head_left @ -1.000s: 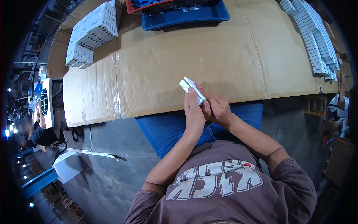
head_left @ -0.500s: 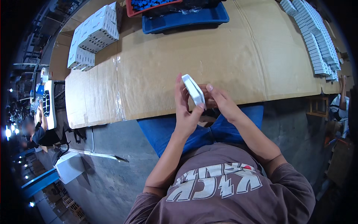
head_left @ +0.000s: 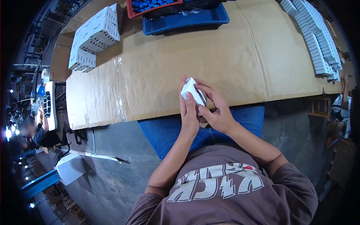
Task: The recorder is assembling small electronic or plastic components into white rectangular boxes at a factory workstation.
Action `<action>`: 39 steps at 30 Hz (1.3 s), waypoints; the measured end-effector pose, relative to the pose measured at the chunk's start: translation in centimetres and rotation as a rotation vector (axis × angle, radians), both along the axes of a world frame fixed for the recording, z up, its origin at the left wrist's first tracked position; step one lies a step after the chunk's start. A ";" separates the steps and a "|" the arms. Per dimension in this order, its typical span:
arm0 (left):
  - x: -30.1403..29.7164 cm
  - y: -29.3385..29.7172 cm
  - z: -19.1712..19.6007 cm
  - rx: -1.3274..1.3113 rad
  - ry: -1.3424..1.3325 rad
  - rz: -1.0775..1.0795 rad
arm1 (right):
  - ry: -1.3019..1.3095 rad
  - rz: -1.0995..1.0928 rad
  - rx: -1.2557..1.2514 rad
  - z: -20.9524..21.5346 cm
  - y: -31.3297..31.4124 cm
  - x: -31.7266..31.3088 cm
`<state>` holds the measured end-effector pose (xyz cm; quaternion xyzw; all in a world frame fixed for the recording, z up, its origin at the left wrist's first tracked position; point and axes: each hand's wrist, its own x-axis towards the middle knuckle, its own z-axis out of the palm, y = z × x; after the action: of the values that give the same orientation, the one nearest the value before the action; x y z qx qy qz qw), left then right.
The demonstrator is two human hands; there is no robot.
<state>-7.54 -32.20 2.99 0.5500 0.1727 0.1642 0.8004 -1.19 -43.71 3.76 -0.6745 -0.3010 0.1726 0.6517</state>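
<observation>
- We hold a small white box in both hands, just above the near edge of the cardboard-covered table and over our lap.
- Our left hand wraps the box from its left side: the thumb lies across the near face and the fingers run up behind it, so this hand is closed on the box.
- Our right hand comes in from the right and below, its fingertips pressing on the upper right edge and its thumb at the lower end; it too is clasped on the box.
- The relation that matters: the long axis of the box runs from upper left to lower right, tilted away from us, with one narrow end pointing toward the table and the other tucked between our palms.
- The box lies between the two hands and touches both; neither is clearly nearer, though the left carries more of its body.
- We cannot quite tell whether a flap at the near end is open or shut, since our fingers cover it.
- Well apart from us, stacks of white boxes sit at the far left, a blue tray at the far edge, and a long row of white boxes along the right.
</observation>
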 end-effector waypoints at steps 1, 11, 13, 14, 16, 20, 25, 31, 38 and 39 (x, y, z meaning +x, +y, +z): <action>0.0 -0.1 0.3 0.001 -0.023 0.048 | -0.175 -0.034 -0.086 0.4 0.0 -0.2; 0.3 -1.1 1.2 0.050 -0.158 0.107 | -0.367 -0.059 -0.029 0.3 0.3 -1.8; 0.2 -1.1 0.9 0.051 -0.157 0.109 | -0.399 -0.055 -0.045 0.2 0.2 -1.8; 0.1 -1.2 0.8 0.054 -0.156 0.112 | -0.430 -0.050 -0.058 0.1 0.2 -1.7; 0.0 -1.2 0.7 0.040 -0.156 0.111 | -0.452 -0.052 -0.069 0.0 0.2 -1.7; -0.2 -1.4 0.7 0.022 -0.157 0.104 | -0.482 -0.066 -0.087 0.1 0.0 -2.0; -0.5 -1.2 0.4 -0.023 -0.166 0.100 | -0.474 -0.057 -0.071 0.0 0.0 -2.0; -0.5 -0.1 1.2 -0.051 -0.164 0.183 | -0.134 0.098 0.022 0.0 0.7 -0.9; -0.7 -0.9 2.2 0.030 -0.197 0.084 | 1.197 0.092 0.155 -3.5 -0.6 0.7; -0.7 -0.9 1.8 0.030 -0.196 0.083 | 1.198 0.091 0.156 -3.7 -0.7 0.5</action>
<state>-8.28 -33.07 4.75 0.5358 0.1137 0.2526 0.7976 -0.74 -44.37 0.05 -0.3967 0.0780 0.5275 0.7472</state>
